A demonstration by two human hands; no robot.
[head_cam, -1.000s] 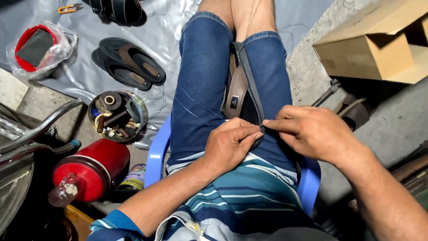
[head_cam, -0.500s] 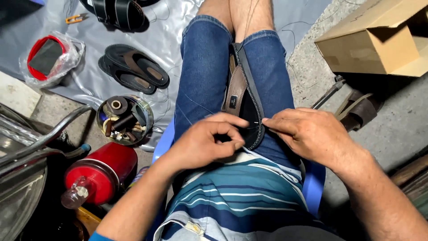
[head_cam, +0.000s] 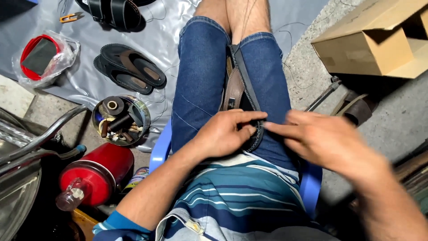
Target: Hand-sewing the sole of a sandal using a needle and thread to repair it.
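A brown and black sandal [head_cam: 237,91] stands on edge, clamped between my knees in blue denim shorts. My left hand [head_cam: 227,131] grips the near end of its sole, thumb and fingers pressed on the rim. My right hand [head_cam: 323,140], blurred, has its fingers pinched together right at the sole's edge beside the left thumb; whatever thin thing it pinches is too small to make out. Thin thread runs up along my legs.
A round tin [head_cam: 120,119] of spools and tools sits on the floor at left. A pair of dark sandals [head_cam: 129,69] lies on grey sheeting [head_cam: 80,31]. A red cylinder [head_cam: 96,176] lies at lower left. A cardboard box [head_cam: 374,42] stands at upper right. I sit on a blue plastic chair [head_cam: 159,149].
My left hand has shifted along the sole's near end and its fingers have stretched out. My right hand has moved slightly and is now blurred.
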